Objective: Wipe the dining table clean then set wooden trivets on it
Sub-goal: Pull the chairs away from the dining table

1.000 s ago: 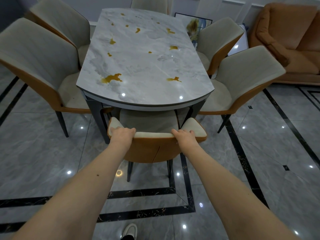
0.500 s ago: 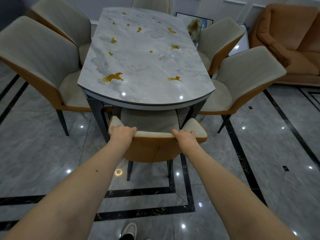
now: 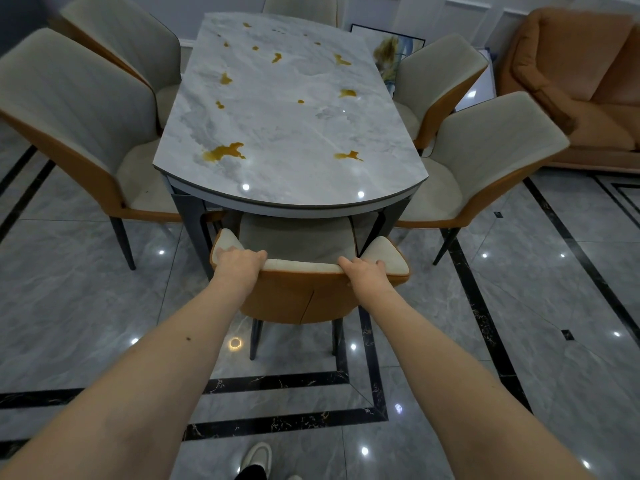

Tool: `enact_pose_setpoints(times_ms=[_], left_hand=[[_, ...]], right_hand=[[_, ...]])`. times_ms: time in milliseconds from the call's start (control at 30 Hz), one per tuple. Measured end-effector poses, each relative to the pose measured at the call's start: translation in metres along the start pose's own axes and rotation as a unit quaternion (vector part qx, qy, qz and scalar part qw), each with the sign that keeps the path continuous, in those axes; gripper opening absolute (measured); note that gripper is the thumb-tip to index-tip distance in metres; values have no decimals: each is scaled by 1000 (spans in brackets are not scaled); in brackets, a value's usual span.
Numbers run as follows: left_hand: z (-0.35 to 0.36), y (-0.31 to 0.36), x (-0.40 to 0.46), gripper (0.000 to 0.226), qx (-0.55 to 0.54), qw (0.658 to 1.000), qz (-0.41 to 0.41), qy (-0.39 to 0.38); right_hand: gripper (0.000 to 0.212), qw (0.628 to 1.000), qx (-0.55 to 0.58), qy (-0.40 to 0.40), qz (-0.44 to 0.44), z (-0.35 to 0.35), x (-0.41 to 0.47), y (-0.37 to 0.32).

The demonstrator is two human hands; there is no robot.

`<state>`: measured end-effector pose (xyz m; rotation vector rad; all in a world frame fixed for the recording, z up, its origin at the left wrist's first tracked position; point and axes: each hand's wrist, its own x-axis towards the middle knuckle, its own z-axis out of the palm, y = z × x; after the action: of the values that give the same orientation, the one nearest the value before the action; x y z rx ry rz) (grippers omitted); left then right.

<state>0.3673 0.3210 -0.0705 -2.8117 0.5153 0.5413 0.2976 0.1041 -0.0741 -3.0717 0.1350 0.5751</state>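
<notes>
The grey marble dining table (image 3: pixel 287 174) stretches away from me, its top spotted with several amber spills, the largest (image 3: pixel 225 152) near the front left. Tucked under its near end is a cream and orange chair (image 3: pixel 304 299). My left hand (image 3: pixel 239 263) grips the top of the chair's backrest on the left. My right hand (image 3: pixel 363 271) grips the same edge on the right. No cloth or wooden trivets are in view.
Two chairs (image 3: pixel 76 123) flank the table on the left and two (image 3: pixel 485 150) on the right; another stands at the far end. An orange sofa (image 3: pixel 571 81) fills the back right. A framed picture (image 3: pixel 388 46) leans against the wall. My shoe (image 3: pixel 256 457) shows on the glossy tiled floor.
Barely anything has moved. Both hands keep hold of the chair's backrest, and the view has shifted only slightly.
</notes>
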Motion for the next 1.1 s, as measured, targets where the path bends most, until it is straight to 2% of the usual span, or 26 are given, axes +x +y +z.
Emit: enact_pose_setpoints(times_ms=[267,1100], left_hand=[[0,1,0,30,-6,1000,-4,-12],[-1,1,-3,34,-8,1000,-2,-6]], right_hand=[[49,1000,8,-11,-3,-1,4,3],[51,1000,2,-9,1,2,7,4]])
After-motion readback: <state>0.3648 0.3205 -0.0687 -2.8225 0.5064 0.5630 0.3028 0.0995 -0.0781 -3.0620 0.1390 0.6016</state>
